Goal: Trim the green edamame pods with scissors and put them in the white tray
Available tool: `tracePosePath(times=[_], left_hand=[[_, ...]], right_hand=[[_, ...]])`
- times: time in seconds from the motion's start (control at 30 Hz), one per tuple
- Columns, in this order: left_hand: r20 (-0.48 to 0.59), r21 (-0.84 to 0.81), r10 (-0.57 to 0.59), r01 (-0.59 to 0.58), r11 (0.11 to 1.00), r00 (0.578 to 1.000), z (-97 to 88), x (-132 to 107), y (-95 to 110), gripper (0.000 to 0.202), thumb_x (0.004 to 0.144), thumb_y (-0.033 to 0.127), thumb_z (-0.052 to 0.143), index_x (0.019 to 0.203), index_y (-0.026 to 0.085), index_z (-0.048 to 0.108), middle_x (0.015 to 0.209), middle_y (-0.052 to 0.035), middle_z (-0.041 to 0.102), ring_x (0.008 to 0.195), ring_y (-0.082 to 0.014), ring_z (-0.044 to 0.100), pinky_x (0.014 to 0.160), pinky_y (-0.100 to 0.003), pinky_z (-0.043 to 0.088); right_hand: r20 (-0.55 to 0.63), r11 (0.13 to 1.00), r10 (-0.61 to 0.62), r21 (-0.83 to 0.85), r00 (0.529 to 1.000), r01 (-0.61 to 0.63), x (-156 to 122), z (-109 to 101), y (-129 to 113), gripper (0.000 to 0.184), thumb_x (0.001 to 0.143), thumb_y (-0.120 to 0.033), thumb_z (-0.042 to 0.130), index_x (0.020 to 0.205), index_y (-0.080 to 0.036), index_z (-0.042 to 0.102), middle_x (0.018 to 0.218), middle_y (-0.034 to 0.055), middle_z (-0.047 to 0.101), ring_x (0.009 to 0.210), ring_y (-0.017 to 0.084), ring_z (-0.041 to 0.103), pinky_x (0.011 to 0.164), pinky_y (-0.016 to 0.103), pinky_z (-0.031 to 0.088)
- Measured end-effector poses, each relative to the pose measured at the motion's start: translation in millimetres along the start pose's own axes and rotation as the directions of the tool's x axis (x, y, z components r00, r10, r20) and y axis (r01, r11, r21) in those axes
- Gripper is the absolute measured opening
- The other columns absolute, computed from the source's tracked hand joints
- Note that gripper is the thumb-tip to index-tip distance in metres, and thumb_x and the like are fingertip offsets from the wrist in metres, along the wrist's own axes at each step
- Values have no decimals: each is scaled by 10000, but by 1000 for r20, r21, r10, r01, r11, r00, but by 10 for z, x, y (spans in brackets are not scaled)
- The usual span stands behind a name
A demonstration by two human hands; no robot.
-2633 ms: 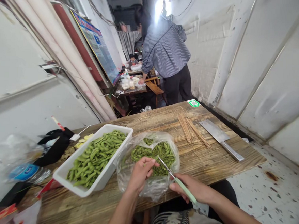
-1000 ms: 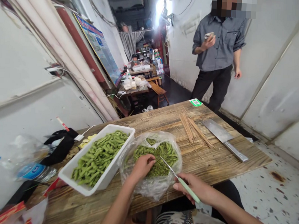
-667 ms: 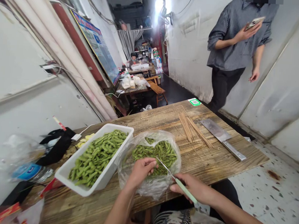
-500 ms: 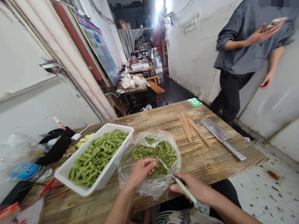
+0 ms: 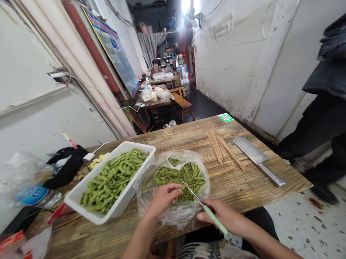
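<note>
One pod at a time: best to pinch it firmly, feed only its tip to the blades, and keep fingertips clear. Left hand (image 5: 162, 198) curled, pinching an edamame pod (image 5: 182, 187) over the open plastic bag (image 5: 169, 218) beneath it. Right hand (image 5: 224, 216) closed round green-handled scissors (image 5: 207, 211), blade tips at the pod. White tray (image 5: 78, 196) just left of the left hand.

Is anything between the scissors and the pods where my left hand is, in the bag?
Nothing visible. The scissors, held in the right hand, point their blades straight at the fingertips of the left hand, over the pods in the open plastic bag.
</note>
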State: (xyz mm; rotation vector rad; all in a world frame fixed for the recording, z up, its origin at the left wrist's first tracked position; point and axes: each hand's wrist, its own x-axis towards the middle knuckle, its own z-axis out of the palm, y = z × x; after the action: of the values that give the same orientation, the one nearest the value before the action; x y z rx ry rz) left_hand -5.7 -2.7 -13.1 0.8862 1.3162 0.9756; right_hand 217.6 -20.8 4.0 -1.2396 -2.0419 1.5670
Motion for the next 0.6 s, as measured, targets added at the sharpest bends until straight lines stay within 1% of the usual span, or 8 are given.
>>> tracePosePath(times=[0.07, 0.2, 0.37, 0.6], left_hand=[[-5, -58, -7, 6, 998, 1000, 4, -7, 13, 312, 588, 275, 711, 834, 96, 645, 623, -17, 618, 431, -35, 384, 430, -183, 238], [-59, -162, 21, -30, 986, 998, 1, -13, 46, 319, 593, 296, 717, 829, 95, 639, 593, 10, 566, 433, -24, 361, 409, -171, 203], [-60, -144, 44, -53, 988, 997, -4, -8, 39, 327, 596, 287, 725, 844, 94, 636, 602, 15, 559, 422, -16, 353, 402, -170, 199], [-127, -164, 56, -77, 983, 990, -11, -5, 24, 326, 571, 290, 738, 806, 100, 613, 562, 41, 530, 403, -12, 346, 397, -169, 197]], right_hand=[[4, 1000, 3, 8, 1000, -3, -6, 4, 12, 410, 787, -538, 547, 882, -144, 609, 602, -26, 523, 489, 90, 457, 459, 179, 335], [15, 1000, -10, 18, 1000, 10, -23, 13, 38, 398, 802, -513, 543, 927, -140, 602, 621, -28, 531, 485, 81, 443, 458, 178, 325], [40, 998, -60, 11, 997, 60, -28, 10, 29, 393, 816, -514, 524, 910, -140, 602, 617, -35, 513, 503, 79, 440, 479, 180, 329], [27, 998, -64, -25, 998, 65, -28, 18, 27, 366, 817, -497, 530, 861, -140, 600, 617, -31, 509, 500, 79, 435, 473, 180, 315]])
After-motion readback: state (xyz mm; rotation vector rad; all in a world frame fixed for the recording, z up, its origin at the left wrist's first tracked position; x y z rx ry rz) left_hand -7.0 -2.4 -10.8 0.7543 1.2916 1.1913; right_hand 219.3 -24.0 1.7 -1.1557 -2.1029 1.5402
